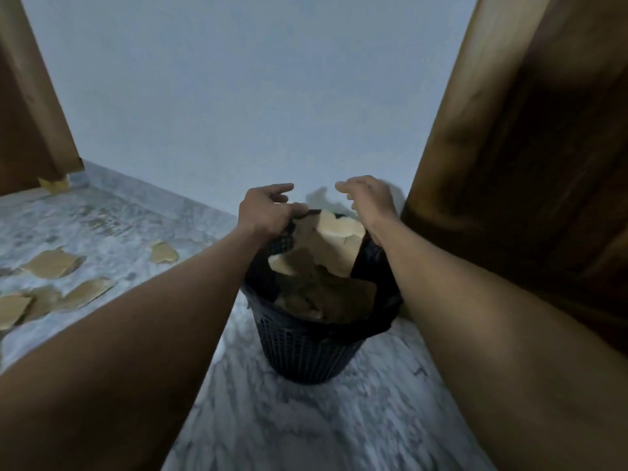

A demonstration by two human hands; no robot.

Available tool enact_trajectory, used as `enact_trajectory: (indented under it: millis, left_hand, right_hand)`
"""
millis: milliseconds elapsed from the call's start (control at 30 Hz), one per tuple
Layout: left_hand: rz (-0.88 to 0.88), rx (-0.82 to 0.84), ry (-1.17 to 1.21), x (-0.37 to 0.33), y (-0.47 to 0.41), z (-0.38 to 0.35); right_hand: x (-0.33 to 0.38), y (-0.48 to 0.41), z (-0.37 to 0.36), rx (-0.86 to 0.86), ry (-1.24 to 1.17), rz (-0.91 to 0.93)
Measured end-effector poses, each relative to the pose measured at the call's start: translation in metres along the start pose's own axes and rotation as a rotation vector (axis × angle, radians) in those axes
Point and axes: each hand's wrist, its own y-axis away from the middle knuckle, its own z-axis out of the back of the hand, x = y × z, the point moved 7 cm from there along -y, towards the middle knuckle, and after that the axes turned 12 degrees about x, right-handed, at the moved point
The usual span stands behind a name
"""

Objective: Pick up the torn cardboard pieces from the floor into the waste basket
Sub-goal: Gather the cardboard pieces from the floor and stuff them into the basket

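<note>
A dark mesh waste basket (pixel 306 351) with a black liner stands on the marble floor by the wall, filled with torn cardboard pieces (pixel 326 253) that stick up past its rim. My left hand (pixel 268 209) rests at the far left rim, thumb and fingers pinched on the edge of a cardboard piece there. My right hand (pixel 368 198) hovers over the far right rim with fingers spread and nothing in it. More torn cardboard pieces (pixel 54 263) lie scattered on the floor to the left, one (pixel 164 252) nearer the basket.
A brown wooden door (pixel 530 164) stands right beside the basket. Another wooden panel (pixel 30 124) is at the far left, with a cardboard scrap (pixel 54 185) at its foot. A pale wall (pixel 238 96) runs behind the basket.
</note>
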Motion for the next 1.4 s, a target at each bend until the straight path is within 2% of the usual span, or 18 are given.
enact_trajectory:
  millis: [367, 633, 833, 1033, 1167, 1267, 1400]
  left_hand:
    - [-0.009, -0.034, -0.340, 0.019, 0.029, 0.022]
    - [0.000, -0.101, -0.461, 0.030, 0.060, 0.064]
    - [0.134, -0.213, -0.567, 0.079, 0.134, 0.170]
    - [0.444, -0.398, -0.600, 0.173, 0.279, 0.287]
    - [0.645, -0.523, -0.603, 0.223, 0.388, 0.333]
    - [0.785, -0.582, -0.653, 0.250, 0.460, 0.352]
    - [0.955, -0.653, -0.730, 0.279, 0.550, 0.364]
  right_hand:
    - [-0.021, 0.022, 0.030, 0.009, 0.143, -0.044]
    - [-0.003, 0.023, -0.032, 0.135, 0.385, -0.028]
    - [0.030, 0.030, -0.175, 0.328, 0.524, 0.119]
    - [0.050, 0.082, -0.349, 0.522, 0.565, 0.270]
    - [0.050, 0.141, -0.459, 0.751, 0.629, 0.335]
    - [0.039, 0.188, -0.518, 0.908, 0.654, 0.333]
    - [0.003, 0.258, -0.572, 1.093, 0.697, 0.209]
